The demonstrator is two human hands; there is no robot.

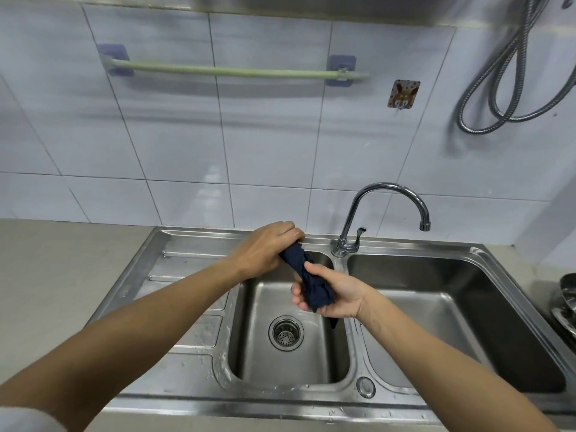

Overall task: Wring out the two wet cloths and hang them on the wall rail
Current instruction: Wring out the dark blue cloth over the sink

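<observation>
A dark navy cloth (304, 269) is twisted into a tight roll above the small left basin of the steel sink (193, 275). My left hand (265, 247) grips its far upper end, fingers curled over it. My right hand (330, 294) holds the near lower end, palm up, with a corner of cloth hanging below. The pale green wall rail (230, 71) runs across the tiles above on two blue mounts and is bare. I see only one cloth.
A chrome swan-neck tap (389, 194) stands behind the divider between the basins. The larger right basin (436, 307) has nothing in it. A drain strainer (286, 333) sits below my hands. A metal hose (511, 88) loops on the right wall; a hook (403, 94) hangs beside the rail.
</observation>
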